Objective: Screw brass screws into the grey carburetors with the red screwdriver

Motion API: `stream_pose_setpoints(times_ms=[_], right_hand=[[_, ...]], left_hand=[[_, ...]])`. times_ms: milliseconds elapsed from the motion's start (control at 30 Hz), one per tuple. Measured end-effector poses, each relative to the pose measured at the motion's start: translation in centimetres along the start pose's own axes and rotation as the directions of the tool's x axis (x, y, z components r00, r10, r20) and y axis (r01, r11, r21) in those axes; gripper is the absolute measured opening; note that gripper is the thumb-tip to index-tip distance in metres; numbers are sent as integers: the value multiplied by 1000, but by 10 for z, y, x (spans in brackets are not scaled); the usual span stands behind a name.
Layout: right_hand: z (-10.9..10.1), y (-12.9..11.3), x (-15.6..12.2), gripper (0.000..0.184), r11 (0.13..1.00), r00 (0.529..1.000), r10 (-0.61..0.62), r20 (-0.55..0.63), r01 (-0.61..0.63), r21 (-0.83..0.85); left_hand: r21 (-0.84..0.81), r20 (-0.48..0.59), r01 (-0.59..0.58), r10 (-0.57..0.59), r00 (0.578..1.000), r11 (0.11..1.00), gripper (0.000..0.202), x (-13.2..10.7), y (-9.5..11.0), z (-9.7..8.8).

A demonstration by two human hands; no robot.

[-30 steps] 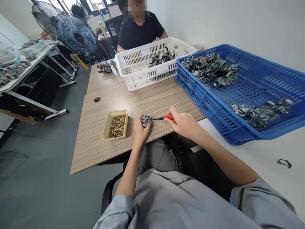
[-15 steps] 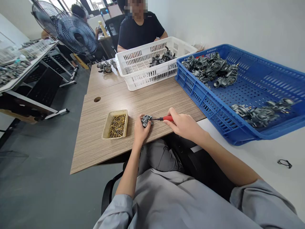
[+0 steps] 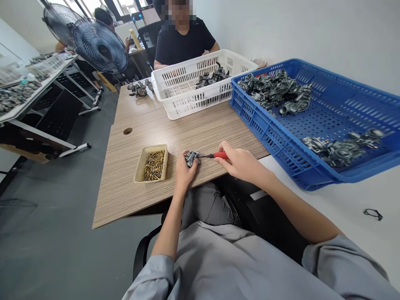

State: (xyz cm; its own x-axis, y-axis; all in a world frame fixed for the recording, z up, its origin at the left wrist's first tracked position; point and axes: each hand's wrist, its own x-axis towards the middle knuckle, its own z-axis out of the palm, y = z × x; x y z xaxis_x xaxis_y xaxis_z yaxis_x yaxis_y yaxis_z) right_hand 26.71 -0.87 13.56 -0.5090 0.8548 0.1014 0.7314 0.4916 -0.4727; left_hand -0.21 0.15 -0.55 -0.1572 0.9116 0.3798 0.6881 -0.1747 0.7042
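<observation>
My left hand (image 3: pixel 183 170) is closed round a small grey metal part (image 3: pixel 191 158), pressing it on the wooden table (image 3: pixel 131 191) near the front edge. My right hand (image 3: pixel 242 163) grips a red-handled screwdriver (image 3: pixel 219 155) whose thin shaft points left into the part. A shallow beige tray (image 3: pixel 139 166) of small brass screws sits just left of my left hand.
A blue crate (image 3: pixel 275 137) holding grey metal castings stands at the right. A white basket (image 3: pixel 184 102) with several castings sits behind, and a person in a black shirt (image 3: pixel 183 39) sits beyond it. A fan (image 3: pixel 98 43) stands at the back left. More castings (image 3: pixel 137 88) lie on the far table.
</observation>
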Motion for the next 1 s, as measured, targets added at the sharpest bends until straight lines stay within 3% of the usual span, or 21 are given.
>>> stream_pose_setpoints(times_ms=[133,333,533,1000], right_hand=[[-1,4,-2,22,990,997,-79,0,79,113],[2,0,0,20,999,999,43,-23,-43,-9],[0,1,-1,19,998,999,-32,-17,33,55],[2,2,-1,20,996,999,-34,-23,36,79]], left_hand=[[2,-2,-6,6,1000,1000,44,0,1,0],[-5,4,-2,2,1000,1000,43,0,1,0],[3,-6,-2,2,1000,1000,44,0,1,0],[-4,3,-5,5,1000,1000,44,0,0,1]])
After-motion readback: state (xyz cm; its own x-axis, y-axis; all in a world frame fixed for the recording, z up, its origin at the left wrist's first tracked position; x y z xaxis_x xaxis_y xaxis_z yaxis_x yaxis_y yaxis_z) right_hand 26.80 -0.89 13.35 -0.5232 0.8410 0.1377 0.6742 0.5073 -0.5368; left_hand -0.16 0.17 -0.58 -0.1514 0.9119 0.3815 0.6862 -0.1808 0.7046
